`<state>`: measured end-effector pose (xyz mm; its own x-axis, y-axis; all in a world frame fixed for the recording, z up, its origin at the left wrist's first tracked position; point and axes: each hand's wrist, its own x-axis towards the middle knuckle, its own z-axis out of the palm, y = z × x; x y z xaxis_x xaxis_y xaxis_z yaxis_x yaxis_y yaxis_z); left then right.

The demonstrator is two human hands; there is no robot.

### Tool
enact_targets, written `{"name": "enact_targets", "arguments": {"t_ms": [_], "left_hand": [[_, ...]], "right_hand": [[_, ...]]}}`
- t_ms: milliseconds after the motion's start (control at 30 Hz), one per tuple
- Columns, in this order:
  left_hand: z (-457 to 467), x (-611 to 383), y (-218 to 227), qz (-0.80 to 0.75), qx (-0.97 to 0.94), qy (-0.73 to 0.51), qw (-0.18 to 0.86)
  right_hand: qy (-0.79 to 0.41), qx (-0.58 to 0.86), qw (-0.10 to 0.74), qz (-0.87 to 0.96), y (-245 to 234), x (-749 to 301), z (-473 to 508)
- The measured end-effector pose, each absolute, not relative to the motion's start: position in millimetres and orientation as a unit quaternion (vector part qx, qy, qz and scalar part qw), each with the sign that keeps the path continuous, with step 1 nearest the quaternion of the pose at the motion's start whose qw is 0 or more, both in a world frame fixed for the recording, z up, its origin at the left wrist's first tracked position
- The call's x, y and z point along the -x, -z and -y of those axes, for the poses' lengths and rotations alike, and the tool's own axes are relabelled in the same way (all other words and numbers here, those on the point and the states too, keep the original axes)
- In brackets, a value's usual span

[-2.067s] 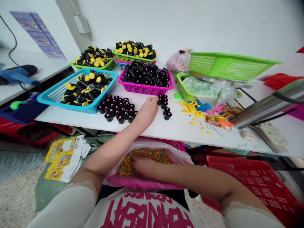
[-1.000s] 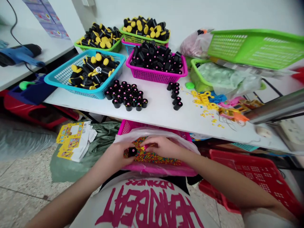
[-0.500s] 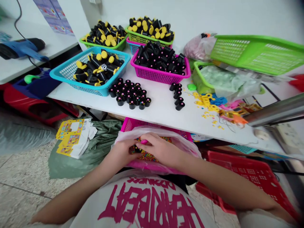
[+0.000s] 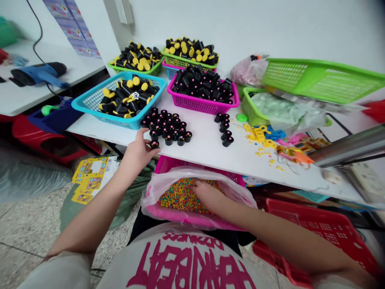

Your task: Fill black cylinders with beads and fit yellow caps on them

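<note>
My left hand (image 4: pixel 138 150) reaches to the table's front edge, thumb and fingers closed around a small black cup (image 4: pixel 154 145) with coloured bits at its top. That cup stands at the near left corner of a cluster of similar black cups (image 4: pixel 168 127), many with a pink dot in the middle. My right hand (image 4: pixel 207 195) is down among small multicoloured beads (image 4: pixel 177 195), its fingers curled and partly sunk in them; what they hold is hidden. A clear plastic bag (image 4: pixel 152 188) lines the pink basket (image 4: pixel 164 163) under the beads.
Behind the cups stand a blue basket (image 4: pixel 87 105) of black-and-yellow pieces and a magenta basket (image 4: pixel 207 106) of black cups. A short row of cups (image 4: pixel 225 130) and yellow plastic bits (image 4: pixel 258 134) lie rightward. A metal pole (image 4: pixel 345 145) crosses at right; red crates (image 4: pixel 313 224) sit below.
My left hand has moved up and left from the beads to the table with a black cup. My right hand stays low in the beads; the pink item at its fingers no longer shows.
</note>
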<state>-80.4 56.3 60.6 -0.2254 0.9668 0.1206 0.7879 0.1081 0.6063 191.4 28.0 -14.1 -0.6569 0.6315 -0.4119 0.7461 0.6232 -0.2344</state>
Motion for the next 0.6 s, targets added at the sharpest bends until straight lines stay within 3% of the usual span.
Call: {"name": "enact_targets", "arguments": {"t_ms": [367, 500, 600], "left_hand": [[-101, 90, -45, -0.714, -0.655, -0.214, 0.123], [-77, 89, -67, -0.732, -0.646, -0.205, 0.064], [-73, 55, -94, -0.693, -0.671, -0.264, 0.03]], "right_hand": [[0.196, -0.274, 0.118, -0.934, 48, -140, -18], [0.214, -0.219, 0.112, -0.945, 48, -132, -19], [0.224, -0.17, 0.118, -0.952, 46, -127, -21]]}}
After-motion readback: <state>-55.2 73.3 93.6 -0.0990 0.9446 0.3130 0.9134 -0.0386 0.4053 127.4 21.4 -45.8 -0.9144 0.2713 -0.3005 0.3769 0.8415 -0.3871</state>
